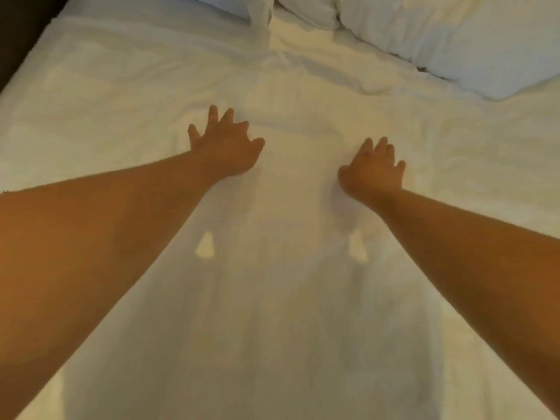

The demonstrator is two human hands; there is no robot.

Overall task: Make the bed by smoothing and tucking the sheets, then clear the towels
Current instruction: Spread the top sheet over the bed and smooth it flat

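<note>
Across the white sheet [288,298], running lengthwise toward pillows [472,40] cut off at the top edge, left hand [225,147] and right hand [374,172] press flat, fingers spread, gripping nothing.

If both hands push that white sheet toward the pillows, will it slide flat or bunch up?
Likely bunches: the sheet looks thin and floppy, already creased ahead of the left hand and right hand. Probably light, it should drag easily under flat palms, piling against the pillows.

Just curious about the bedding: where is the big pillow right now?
In the head view, the pillow lies at the upper right, beyond the right hand.
</note>
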